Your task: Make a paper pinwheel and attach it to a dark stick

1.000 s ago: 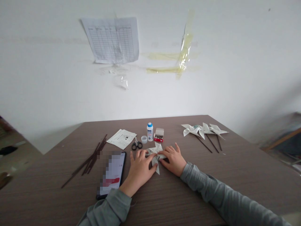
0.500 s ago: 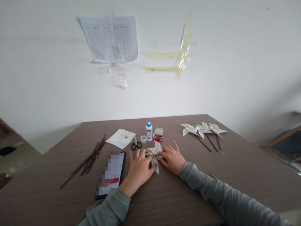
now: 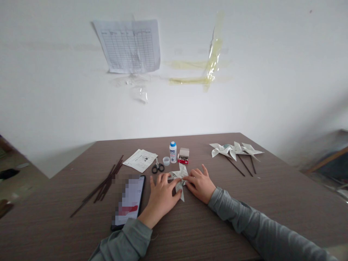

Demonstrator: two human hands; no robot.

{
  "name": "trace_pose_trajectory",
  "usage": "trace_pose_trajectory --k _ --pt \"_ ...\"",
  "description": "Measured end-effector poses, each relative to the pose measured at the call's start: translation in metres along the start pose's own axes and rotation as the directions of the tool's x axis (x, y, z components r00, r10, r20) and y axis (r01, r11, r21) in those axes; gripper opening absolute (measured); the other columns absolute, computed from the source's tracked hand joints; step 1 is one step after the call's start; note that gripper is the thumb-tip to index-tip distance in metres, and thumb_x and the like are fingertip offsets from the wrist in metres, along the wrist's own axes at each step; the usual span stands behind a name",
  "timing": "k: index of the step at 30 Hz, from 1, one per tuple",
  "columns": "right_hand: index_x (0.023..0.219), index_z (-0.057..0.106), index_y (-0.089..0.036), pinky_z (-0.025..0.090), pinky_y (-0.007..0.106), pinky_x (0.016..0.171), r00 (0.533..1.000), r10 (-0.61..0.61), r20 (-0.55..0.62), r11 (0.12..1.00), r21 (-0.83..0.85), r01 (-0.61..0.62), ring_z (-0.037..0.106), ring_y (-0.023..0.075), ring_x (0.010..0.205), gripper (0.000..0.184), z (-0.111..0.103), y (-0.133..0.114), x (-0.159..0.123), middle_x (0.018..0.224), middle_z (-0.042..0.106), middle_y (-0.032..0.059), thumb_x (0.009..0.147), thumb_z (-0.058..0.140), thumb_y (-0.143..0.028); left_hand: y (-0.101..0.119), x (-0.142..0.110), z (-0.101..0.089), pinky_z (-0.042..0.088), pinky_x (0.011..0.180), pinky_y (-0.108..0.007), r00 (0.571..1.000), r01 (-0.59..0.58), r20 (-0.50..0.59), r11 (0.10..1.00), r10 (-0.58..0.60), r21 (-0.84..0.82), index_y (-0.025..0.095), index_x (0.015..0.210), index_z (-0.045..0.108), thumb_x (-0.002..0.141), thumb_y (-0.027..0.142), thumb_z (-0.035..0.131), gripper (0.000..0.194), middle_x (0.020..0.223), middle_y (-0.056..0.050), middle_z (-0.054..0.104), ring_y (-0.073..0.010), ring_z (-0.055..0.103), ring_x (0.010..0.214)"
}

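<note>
A paper pinwheel [image 3: 182, 172] with printed marks lies flat on the table between my hands, its middle partly covered by fingers. My left hand [image 3: 165, 191] holds it from the left, thumb and index finger at the lower blade and centre, other fingers over the left blade. From the right, my right hand [image 3: 200, 183] grips near the centre with its fingertips, one finger raised. Just beyond stand a small red box [image 3: 183, 156] of pins or tacks, lid up, and a white glue bottle [image 3: 173, 152] with a blue cap. Black-handled scissors [image 3: 158, 166] lie near my left fingers.
Finished pinwheels [image 3: 236, 150] on brown sticks lie at the right. Printed paper squares [image 3: 140, 160] and a small clear cup [image 3: 166, 161] are at the back. Loose brown sticks [image 3: 104, 183] and a phone [image 3: 130, 203] lie left. A wall [image 3: 190, 112] borders the table's [image 3: 206, 224] far edge.
</note>
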State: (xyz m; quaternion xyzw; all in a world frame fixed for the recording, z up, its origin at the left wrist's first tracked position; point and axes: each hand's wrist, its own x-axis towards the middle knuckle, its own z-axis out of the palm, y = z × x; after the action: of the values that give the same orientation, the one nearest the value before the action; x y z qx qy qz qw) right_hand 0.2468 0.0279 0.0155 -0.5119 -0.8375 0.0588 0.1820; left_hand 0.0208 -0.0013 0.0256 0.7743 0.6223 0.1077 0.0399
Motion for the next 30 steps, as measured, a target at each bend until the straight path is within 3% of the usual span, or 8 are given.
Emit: trace_pose_trajectory --k 7,13,20,25,30 --pt "0.137 0.100 -0.037 0.041 0.081 0.155 1.000 -0.011 0.016 0.999 -0.046 0.011 0.081 0.0380 0.136 0.033 0.0001 -0.0016 0.0036 0.128 0.091 0.0103 0.122 0.073 -0.026 0.0027 -0.0011 -0.0049 0.041 0.152 -0.095 1.000 -0.005 0.008 1.000 0.005 -0.010 0.049 0.162 0.094 0.113 0.033 0.087 0.052 0.171 -0.012 0.081 -0.0503 0.066 0.171" --pt "0.146 0.099 -0.035 0.036 0.082 0.156 0.999 -0.003 0.044 1.000 -0.026 0.004 0.081 0.0365 0.141 0.036 -0.0013 -0.0001 0.0014 0.133 0.091 0.0111 0.123 0.072 -0.026 0.0008 0.0007 -0.0038 0.042 0.151 -0.095 1.000 -0.017 -0.015 1.000 0.017 -0.017 0.048 0.157 0.096 0.111 0.033 0.090 0.050 0.169 -0.013 0.083 -0.0520 0.067 0.170" --pt "0.138 0.101 -0.042 0.044 0.080 0.153 1.000 0.004 -0.010 1.000 0.010 -0.004 0.086 0.0372 0.131 0.035 0.0006 0.0031 0.0005 0.125 0.093 0.0079 0.121 0.074 -0.028 -0.0003 0.0007 0.0025 0.044 0.151 -0.093 1.000 0.021 -0.005 1.000 -0.021 -0.005 0.048 0.160 0.094 0.110 0.039 0.085 0.052 0.170 -0.013 0.082 -0.0530 0.067 0.169" --pt "0.144 0.100 -0.041 0.045 0.082 0.152 1.000 -0.026 -0.003 1.000 -0.012 0.026 0.082 0.0366 0.133 0.038 0.0042 0.0056 0.0010 0.126 0.091 0.0098 0.121 0.072 -0.029 -0.0006 0.0013 0.0034 0.045 0.149 -0.094 1.000 0.001 -0.029 1.000 -0.001 -0.024 0.052 0.157 0.095 0.109 0.037 0.087 0.051 0.167 -0.011 0.083 -0.0531 0.068 0.166" --pt "0.147 0.100 -0.038 0.041 0.084 0.154 1.000 0.001 0.022 1.000 -0.023 -0.001 0.082 0.0382 0.138 0.039 0.0056 0.0036 0.0024 0.131 0.091 0.0123 0.122 0.073 -0.026 0.0019 0.0028 -0.0039 0.040 0.152 -0.095 1.000 -0.003 0.024 1.000 0.003 0.000 0.050 0.160 0.094 0.112 0.035 0.085 0.051 0.171 -0.012 0.080 -0.0520 0.065 0.172"
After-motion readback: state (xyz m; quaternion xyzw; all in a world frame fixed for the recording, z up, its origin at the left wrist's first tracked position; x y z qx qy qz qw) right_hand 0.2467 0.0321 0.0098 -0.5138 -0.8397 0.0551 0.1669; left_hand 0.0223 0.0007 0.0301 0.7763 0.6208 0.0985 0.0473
